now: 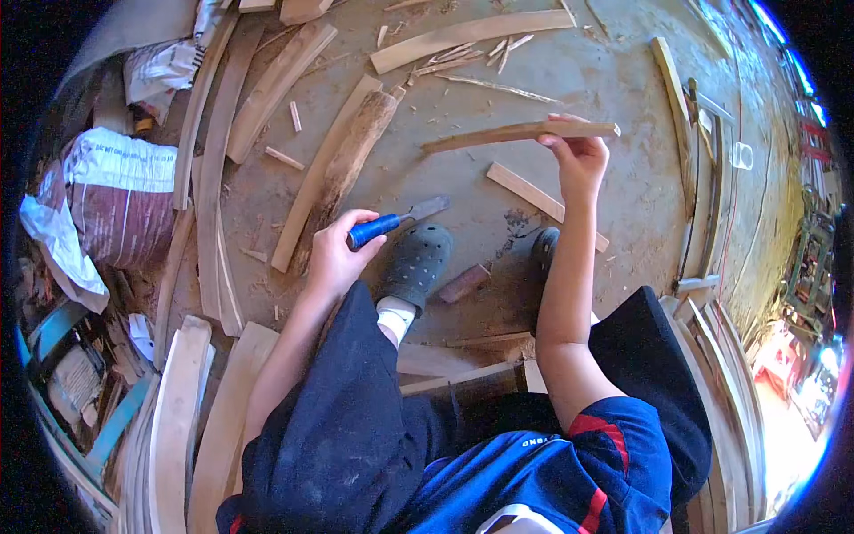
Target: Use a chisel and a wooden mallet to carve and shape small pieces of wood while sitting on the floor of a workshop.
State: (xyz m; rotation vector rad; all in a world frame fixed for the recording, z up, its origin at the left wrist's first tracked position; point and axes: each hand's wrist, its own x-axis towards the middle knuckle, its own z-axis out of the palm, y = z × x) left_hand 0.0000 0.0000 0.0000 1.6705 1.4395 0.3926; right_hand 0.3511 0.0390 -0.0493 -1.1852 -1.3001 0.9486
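My left hand point(341, 249) grips the blue handle of a chisel point(382, 225), whose flat metal blade point(429, 207) points right, above my left clog point(416, 262). My right hand point(578, 158) holds a thin, slightly bowed wooden strip point(489, 137) near its right end, raised over the concrete floor. Below that strip lies a short straight board point(522, 188). A long board point(320, 169) and a rough, bark-edged piece point(351, 165) lie to the left, beyond the chisel.
Boards point(174, 427) surround me. Splinters point(458, 58) litter the concrete floor point(445, 116). Sacks point(116, 191) and a teal metal frame point(116, 427) stand at left. A metal frame point(698, 283) lies at right, near red objects point(774, 356) and machinery point(801, 267).
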